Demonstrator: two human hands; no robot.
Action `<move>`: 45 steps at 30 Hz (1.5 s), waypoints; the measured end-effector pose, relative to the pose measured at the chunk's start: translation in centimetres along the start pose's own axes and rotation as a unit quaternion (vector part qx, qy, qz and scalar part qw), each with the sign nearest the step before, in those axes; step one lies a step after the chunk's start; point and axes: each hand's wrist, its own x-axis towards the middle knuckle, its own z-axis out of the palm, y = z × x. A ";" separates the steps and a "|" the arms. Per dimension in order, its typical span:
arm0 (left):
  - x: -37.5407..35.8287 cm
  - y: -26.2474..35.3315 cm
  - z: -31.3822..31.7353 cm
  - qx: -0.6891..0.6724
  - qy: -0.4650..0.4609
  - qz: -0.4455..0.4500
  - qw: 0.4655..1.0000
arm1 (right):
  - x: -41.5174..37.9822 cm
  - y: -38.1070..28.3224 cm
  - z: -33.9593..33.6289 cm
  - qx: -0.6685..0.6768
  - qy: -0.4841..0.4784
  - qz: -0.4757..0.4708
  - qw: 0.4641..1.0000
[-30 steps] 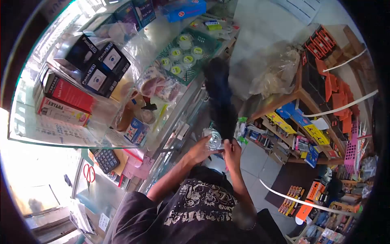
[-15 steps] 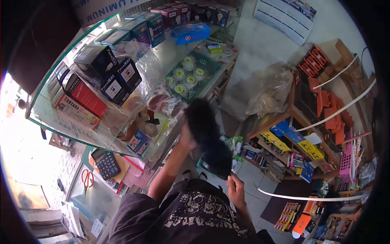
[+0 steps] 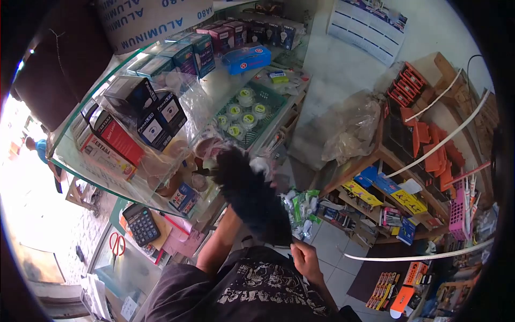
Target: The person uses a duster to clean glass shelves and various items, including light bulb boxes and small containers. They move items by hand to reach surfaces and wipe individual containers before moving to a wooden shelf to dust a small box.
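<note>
A dark feather duster (image 3: 252, 201) slants across the middle of the view, its fluffy head up against the front of the glass counter. My right hand (image 3: 306, 258) is closed round its handle end, low at the right of my shirt. From the left, my forearm reaches up behind the feathers, which hide my left hand and its fingers. A blurred whitish thing (image 3: 261, 165) shows past the duster's upper right edge; I cannot make out what it is or whether it is held. Clear plastic-wrapped goods (image 3: 208, 147) lie on the shelf by the duster's tip.
Boxed bulbs (image 3: 161, 121) and a green basket (image 3: 257, 137) of round containers fill the glass counter (image 3: 115, 189). A calculator (image 3: 141, 224) and red scissors (image 3: 116, 245) lie lower left. At right stand stocked shelves (image 3: 370, 201), crossed by white cables (image 3: 418, 256). Green-white packets (image 3: 300, 209) sit beyond the duster.
The duster has swung left and down, its tip now by the plastic-wrapped goods. My right hand has shifted slightly left and down. My left hand, partly visible before, is now behind the feathers.
</note>
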 end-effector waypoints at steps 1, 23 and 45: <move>-0.1 -0.3 -3.4 0.085 0.000 0.006 0.996 | 0.0 0.6 0.1 0.020 -0.001 0.004 1.000; -1.0 1.7 4.8 0.036 0.176 0.038 0.983 | 1.2 2.2 1.6 0.128 0.031 0.045 0.990; -1.6 2.4 0.3 0.226 0.143 0.167 0.949 | 1.5 0.0 1.9 0.025 -0.049 0.011 0.998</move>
